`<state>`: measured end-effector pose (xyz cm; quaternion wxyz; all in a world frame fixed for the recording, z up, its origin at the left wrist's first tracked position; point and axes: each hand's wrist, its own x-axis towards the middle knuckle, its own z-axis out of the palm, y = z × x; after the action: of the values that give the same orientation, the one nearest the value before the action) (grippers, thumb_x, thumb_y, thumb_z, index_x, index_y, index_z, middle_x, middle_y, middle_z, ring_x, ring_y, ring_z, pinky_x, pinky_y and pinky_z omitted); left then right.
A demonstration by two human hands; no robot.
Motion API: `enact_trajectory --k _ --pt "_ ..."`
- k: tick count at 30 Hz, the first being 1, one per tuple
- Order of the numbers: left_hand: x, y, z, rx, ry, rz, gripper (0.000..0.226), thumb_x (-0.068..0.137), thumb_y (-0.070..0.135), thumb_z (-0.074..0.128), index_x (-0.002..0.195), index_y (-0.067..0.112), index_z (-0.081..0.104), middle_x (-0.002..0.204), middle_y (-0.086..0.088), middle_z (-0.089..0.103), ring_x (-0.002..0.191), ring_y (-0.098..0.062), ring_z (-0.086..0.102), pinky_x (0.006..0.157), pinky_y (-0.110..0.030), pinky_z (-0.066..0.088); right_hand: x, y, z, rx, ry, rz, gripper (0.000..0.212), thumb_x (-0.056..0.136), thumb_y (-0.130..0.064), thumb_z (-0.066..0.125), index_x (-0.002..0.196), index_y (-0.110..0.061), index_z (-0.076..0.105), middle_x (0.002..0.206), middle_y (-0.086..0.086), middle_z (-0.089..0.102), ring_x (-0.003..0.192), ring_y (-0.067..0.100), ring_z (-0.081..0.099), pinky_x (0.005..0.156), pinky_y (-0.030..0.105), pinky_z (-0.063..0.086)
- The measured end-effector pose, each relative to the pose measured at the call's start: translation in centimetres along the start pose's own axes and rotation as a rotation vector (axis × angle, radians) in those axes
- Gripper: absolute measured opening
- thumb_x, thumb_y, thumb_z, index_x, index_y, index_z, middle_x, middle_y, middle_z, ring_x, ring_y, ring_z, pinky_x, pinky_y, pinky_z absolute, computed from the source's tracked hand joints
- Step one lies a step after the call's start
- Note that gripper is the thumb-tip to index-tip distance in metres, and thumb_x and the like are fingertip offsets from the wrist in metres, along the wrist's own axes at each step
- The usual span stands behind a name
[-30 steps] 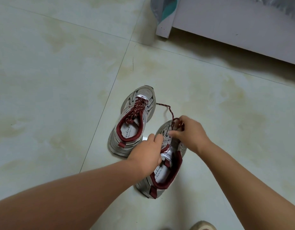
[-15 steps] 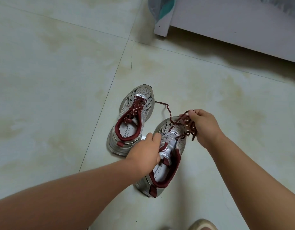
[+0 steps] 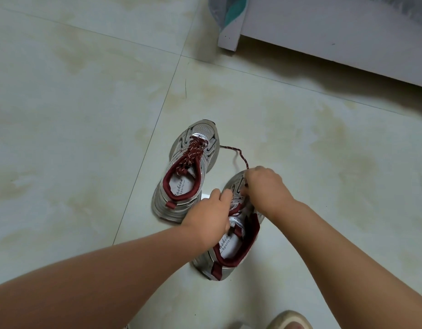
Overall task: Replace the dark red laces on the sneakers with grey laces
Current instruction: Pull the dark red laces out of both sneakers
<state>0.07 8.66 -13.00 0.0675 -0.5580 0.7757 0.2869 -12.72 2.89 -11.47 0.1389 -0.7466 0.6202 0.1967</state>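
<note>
Two hands [image 3: 238, 203] on right sneaker [image 3: 231, 248], pinching dark red lace [image 3: 238, 154].

A pale tiled floor [image 3: 86, 115] with yellowish stains is filling most of the view, thin grout lines crossing it. A white furniture panel [image 3: 324, 32] is standing along the top right, casting a shadow, with grey and teal fabric [image 3: 225, 10] hanging at its corner. A beige slipper toe [image 3: 289, 320] is showing at the bottom edge

Two silver sneakers [image 3: 188, 172] [image 3: 236, 245], one loose dark red lace [image 3: 238, 154], two hands [image 3: 208, 218] [image 3: 264, 188].
</note>
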Motion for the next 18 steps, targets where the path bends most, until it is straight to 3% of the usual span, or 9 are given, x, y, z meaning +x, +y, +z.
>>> enact_trajectory --k 4,8,10,13,14,15,18 --pt "-0.1 0.1 0.0 -0.001 -0.016 0.008 0.032 0.091 0.014 0.045 0.120 0.010 0.034 0.114 -0.010 0.043 0.091 -0.030 0.055 0.064 -0.032 0.035 0.4 0.0 -0.3 -0.089 -0.056 -0.004 0.023 0.087 -0.001 0.049 0.109 -0.003 0.055 0.113 0.014 0.051 0.105 0.031 0.051 0.073 0.029 0.034" --pt "-0.2 0.1 0.0 -0.003 -0.022 0.009 0.030 0.091 0.014 0.045 0.119 0.010 0.034 0.114 -0.010 0.043 0.091 -0.030 0.055 0.064 -0.032 0.034 0.4 0.4 -0.1 0.040 -0.114 0.013 0.021 0.090 -0.002 0.042 0.106 -0.002 0.056 0.111 0.017 0.053 0.095 0.032 0.053 0.072 0.031 0.037" --pt "-0.3 0.0 0.1 -0.015 -0.026 0.001 0.030 0.091 0.014 0.044 0.119 0.010 0.033 0.114 -0.010 0.043 0.093 -0.030 0.054 0.065 -0.032 0.035 0.6 1.3 -0.4 0.355 -0.057 0.103 0.014 0.094 -0.006 0.042 0.095 -0.003 0.056 0.096 0.013 0.056 0.084 0.028 0.052 0.071 0.030 0.038" --pt "-0.3 -0.2 0.2 -0.042 -0.031 -0.021 0.030 0.091 0.013 0.045 0.118 0.010 0.033 0.114 -0.010 0.043 0.093 -0.030 0.054 0.067 -0.033 0.036 0.8 3.4 -2.3 1.170 0.098 0.358 0.022 0.097 -0.011 0.044 0.077 -0.005 0.054 0.071 0.006 0.047 0.064 0.017 0.044 0.069 0.029 0.044" --pt "-0.4 -0.2 0.3 -0.048 -0.032 -0.024 0.030 0.090 0.012 0.045 0.118 0.010 0.033 0.113 -0.010 0.043 0.092 -0.030 0.055 0.067 -0.033 0.037 0.8 4.4 -2.8 1.313 0.146 0.398 0.025 0.097 -0.010 0.044 0.073 -0.007 0.052 0.070 0.005 0.046 0.061 0.015 0.044 0.067 0.029 0.046" --pt "-0.4 -0.2 0.3 -0.053 -0.034 -0.027 0.031 0.090 0.012 0.045 0.118 0.010 0.033 0.113 -0.010 0.043 0.091 -0.029 0.055 0.066 -0.033 0.038 0.7 5.1 -3.2 1.319 0.165 0.404 0.026 0.097 -0.009 0.043 0.072 -0.008 0.051 0.070 0.006 0.047 0.060 0.015 0.044 0.063 0.027 0.045" --pt "-0.4 -0.2 0.2 -0.071 -0.041 -0.034 0.030 0.090 0.011 0.045 0.117 0.011 0.033 0.111 -0.009 0.043 0.090 -0.029 0.054 0.067 -0.035 0.040 0.1 5.7 -2.7 0.957 0.134 0.341 0.020 0.095 -0.009 0.043 0.080 -0.006 0.056 0.072 0.003 0.056 0.059 0.014 0.043 0.055 0.025 0.035"
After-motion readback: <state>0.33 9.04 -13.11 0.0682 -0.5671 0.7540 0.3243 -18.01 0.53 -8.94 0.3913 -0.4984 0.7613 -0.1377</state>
